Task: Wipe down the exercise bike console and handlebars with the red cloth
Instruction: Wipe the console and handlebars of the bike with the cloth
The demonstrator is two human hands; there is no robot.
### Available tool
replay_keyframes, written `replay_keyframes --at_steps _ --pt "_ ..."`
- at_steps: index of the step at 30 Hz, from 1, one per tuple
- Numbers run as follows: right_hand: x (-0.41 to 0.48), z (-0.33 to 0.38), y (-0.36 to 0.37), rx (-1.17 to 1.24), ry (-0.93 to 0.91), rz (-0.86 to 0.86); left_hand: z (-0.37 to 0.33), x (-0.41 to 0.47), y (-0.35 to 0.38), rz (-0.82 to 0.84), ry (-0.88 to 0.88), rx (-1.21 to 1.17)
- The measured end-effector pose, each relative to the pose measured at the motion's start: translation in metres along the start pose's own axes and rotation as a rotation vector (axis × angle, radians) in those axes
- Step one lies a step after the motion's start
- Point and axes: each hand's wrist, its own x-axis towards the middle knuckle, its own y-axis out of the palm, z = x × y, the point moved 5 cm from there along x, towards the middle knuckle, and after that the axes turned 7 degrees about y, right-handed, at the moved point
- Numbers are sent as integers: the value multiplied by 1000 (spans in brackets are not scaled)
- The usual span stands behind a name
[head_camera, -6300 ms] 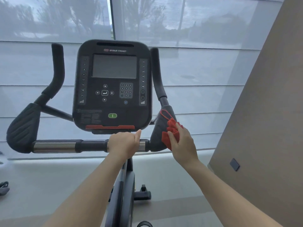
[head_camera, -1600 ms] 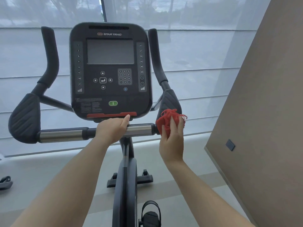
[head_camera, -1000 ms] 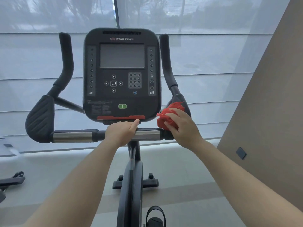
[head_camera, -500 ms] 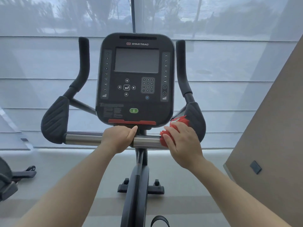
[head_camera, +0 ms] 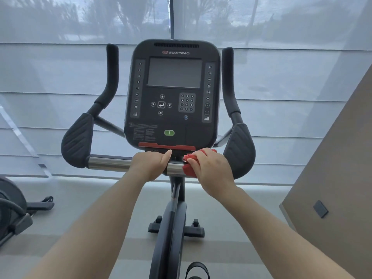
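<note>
Far left there's another machine (head_camera: 12, 208), nothing to do with this job. On the bike (head_camera: 171, 222), the left horn (head_camera: 109, 77) and left pad (head_camera: 77, 140) stand untouched, and I can't tell from here whether they've had a wipe. The left hand (head_camera: 150, 165) is wrapped over the middle of the bar (head_camera: 108, 164), fingers curled round it and thumb poking up toward the red strip (head_camera: 167, 146) under the console (head_camera: 174, 93). My guess is it's only there to brace the body and steady things while the other side does the scrubbing. Just right of it, with a short bit of bare chrome between them, the cloth (head_camera: 189, 170) sits bunched on the bar. The right hand (head_camera: 211, 170) is clamped down over it, fingers curled over the wad so the fabric hugs the tube rather than skimming the top. That reads to me as mid-wipe on the right chrome section, just beside the right pad (head_camera: 239, 150), with the right horn (head_camera: 229, 77) up above. The cloth is bright red and crumpled into a thick lump, not folded. Most of it is hidden under the palm, with some showing at the thumb side and a bit more past the fingers. It looks soft and floppy, so it should mould round the bar easily, though a loose tail could snag somewhere under the console.
</note>
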Motion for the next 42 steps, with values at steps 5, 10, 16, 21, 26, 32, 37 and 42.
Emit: replay_keyframes --at_steps 5,10,16,21,26,32,37,42 --pt "-11 -4 1 14 -83 -27 1 0 2 -9 -3 0" --pt "-4 -1 -1 -11 -68 -83 1 1 2 -17 61 10" --pt "-2 1 1 7 -52 -85 2 1 3 -19 16 30" --pt "-2 1 0 28 -59 -124 3 1 5 -17 -8 29" --pt "-2 2 -1 25 -48 -142 4 2 5 -8 -10 43" --pt "-3 4 -2 36 -45 -176 3 2 4 -9 -1 78" --pt "-4 6 1 17 -23 -212 4 1 3 -10 1 33" --pt "5 28 12 29 -18 -187 13 -2 -1 -83 41 -11"
